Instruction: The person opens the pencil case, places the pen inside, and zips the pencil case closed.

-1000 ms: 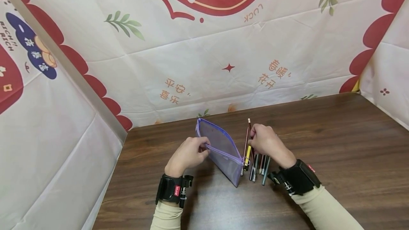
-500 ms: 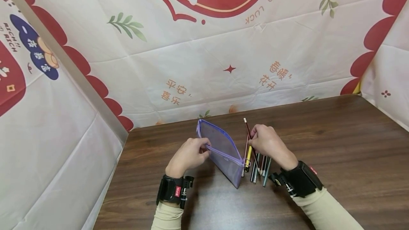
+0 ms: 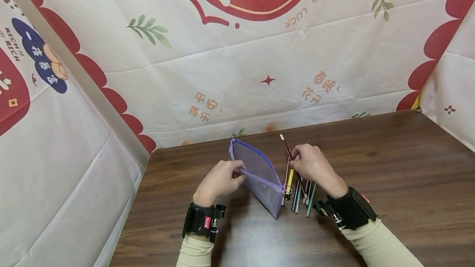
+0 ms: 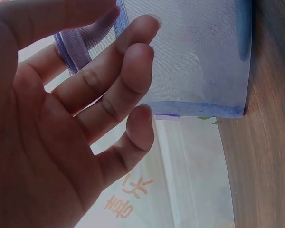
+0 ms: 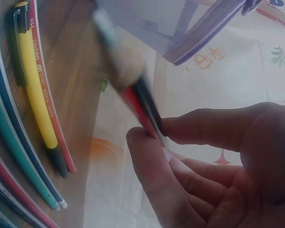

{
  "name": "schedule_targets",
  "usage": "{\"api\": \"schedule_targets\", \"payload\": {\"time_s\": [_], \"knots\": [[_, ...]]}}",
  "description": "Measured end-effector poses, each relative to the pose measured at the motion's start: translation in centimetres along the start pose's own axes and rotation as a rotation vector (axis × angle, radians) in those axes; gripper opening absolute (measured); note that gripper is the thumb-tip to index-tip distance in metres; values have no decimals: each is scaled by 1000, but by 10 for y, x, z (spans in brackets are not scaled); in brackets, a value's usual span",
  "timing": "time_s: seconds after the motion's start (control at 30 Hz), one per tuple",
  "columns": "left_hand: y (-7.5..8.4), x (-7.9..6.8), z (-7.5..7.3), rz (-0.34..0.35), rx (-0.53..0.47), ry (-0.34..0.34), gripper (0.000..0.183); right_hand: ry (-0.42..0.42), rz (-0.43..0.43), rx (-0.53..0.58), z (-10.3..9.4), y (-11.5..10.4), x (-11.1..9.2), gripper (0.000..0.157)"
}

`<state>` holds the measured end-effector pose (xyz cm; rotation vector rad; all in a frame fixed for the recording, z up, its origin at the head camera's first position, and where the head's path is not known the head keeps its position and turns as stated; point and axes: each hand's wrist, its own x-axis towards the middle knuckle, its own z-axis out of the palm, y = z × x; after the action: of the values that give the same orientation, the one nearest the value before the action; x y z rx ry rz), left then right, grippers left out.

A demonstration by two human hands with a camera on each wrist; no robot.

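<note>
My left hand [image 3: 219,180] pinches the near zipper edge of a purple mesh zip pouch [image 3: 256,184]. The pouch stands with its mouth spread apart. In the left wrist view, a long dark blue shape [image 4: 244,28] shows along the edge of the mesh. Between right thumb and fingertips, my right hand [image 3: 311,166] pinches a red-and-black pencil [image 5: 140,102]. Its white eraser end points up and left in the head view, and its sharpened end is blurred in the right wrist view. The pencil slants above a loose group of pencils right of the pouch.
On the brown wooden table [image 3: 389,168], a yellow pen [image 5: 35,90] with a black clip lies beside a red pencil [image 5: 47,95]. Several teal, navy and red pencils lie alongside. A printed white cloth [image 3: 237,65] covers the wall behind the table; another panel stands at the left.
The pencil in my right hand has tilted, its eraser end swinging left toward the pouch. My left hand keeps the pouch edge in the same place.
</note>
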<state>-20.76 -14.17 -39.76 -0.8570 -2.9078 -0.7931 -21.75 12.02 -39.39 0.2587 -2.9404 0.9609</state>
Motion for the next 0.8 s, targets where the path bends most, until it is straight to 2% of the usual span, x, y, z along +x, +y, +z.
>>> {"api": "schedule_targets", "payload": {"time_s": [0.2,0.43,0.8], "knots": [[0,0,0,-14,-4,-10,6,7,-34,10,-3,-2,-1,19],[-1,-1,-2,-10,-5,-11,6,11,-34,40,-7,-6,-3,19],[-2,-1,-5,-39,-8,-40,8,79,-55,38,-18,-10,-3,20]]}}
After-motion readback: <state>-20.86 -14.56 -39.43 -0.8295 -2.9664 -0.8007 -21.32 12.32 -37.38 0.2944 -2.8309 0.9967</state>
